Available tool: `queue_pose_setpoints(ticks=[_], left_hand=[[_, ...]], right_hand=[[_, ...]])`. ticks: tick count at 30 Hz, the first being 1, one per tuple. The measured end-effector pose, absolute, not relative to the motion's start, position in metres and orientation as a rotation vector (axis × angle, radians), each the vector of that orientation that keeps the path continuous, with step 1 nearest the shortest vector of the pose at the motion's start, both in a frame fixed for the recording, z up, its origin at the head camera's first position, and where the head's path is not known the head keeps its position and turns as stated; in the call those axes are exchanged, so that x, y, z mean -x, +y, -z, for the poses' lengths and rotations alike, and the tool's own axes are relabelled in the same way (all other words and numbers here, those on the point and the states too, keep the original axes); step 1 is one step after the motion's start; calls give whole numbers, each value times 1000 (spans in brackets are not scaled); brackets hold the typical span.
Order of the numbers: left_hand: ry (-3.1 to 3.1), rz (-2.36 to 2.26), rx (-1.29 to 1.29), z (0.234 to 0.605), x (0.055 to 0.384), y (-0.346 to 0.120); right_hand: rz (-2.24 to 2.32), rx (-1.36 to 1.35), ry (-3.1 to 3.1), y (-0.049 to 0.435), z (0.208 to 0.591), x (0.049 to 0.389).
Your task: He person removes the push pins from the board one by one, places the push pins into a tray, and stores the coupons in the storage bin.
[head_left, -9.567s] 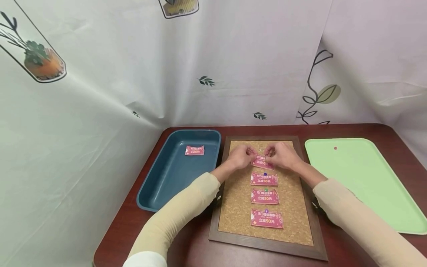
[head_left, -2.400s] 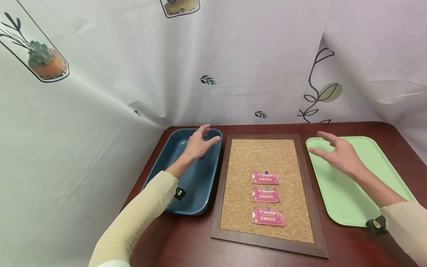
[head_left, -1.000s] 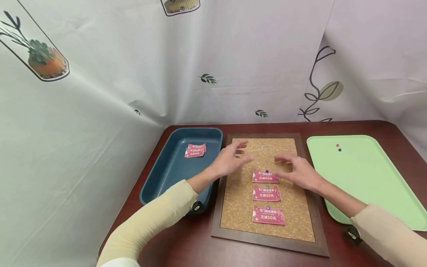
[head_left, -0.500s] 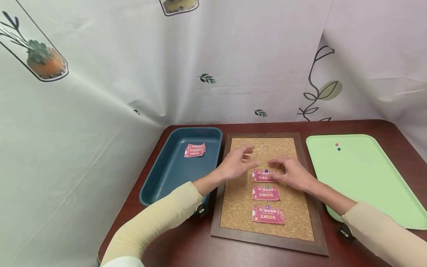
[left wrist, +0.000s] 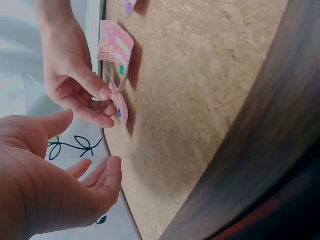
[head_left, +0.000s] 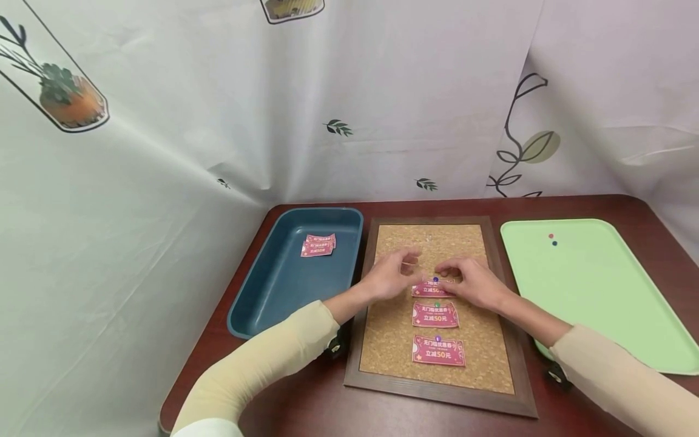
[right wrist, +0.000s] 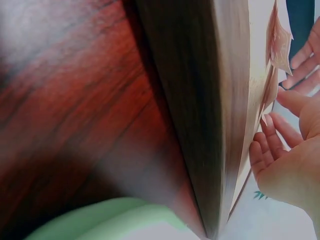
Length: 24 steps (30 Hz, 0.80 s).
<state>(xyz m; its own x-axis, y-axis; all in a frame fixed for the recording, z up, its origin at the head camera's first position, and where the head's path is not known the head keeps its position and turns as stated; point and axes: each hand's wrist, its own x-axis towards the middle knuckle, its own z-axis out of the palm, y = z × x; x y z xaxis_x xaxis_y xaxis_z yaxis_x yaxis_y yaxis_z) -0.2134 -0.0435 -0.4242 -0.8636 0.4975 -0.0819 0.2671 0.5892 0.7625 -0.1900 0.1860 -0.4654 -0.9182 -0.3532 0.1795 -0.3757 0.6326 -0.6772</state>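
Note:
Three pink paper coupons are pinned in a column on a framed corkboard (head_left: pixel 393 340). The top coupon (head_left: pixel 419 291) carries a blue pushpin (head_left: pixel 435 280). Below it are the middle coupon (head_left: pixel 428 318) with a green pin (head_left: pixel 437 305) and the bottom coupon (head_left: pixel 438 355) with a purple pin (head_left: pixel 438 338). My right hand (head_left: pixel 474 283) is at the top coupon, thumb by its right edge and fingertips near the blue pin, thumb and index apart. Just left of that coupon hovers my left hand (head_left: pixel 390 276), fingers loosely bent, holding nothing, as the left wrist view also shows.
To the left, a deep blue tray (head_left: pixel 267 309) holds two overlapping loose coupons (head_left: pixel 318 246). A light green tray (head_left: pixel 606 291) on the right bears a red pin (head_left: pixel 551 236) and a dark blue pin (head_left: pixel 554 243). A clear pin (head_left: pixel 428 238) shows near the board's top.
Since the earliest frame, the uppermost coupon has gone from board to blue tray and a dark blue pin has reached the green tray. Lately both hands have closed in on the present top coupon.

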Motion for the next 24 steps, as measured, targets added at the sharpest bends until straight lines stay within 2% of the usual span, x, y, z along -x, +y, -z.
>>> queue_pose_setpoints(ticks=[24], left_hand=[[2557, -1051, -593, 449, 223, -41]], right_hand=[[-1194, -554, -2851, 181, 469, 201]])
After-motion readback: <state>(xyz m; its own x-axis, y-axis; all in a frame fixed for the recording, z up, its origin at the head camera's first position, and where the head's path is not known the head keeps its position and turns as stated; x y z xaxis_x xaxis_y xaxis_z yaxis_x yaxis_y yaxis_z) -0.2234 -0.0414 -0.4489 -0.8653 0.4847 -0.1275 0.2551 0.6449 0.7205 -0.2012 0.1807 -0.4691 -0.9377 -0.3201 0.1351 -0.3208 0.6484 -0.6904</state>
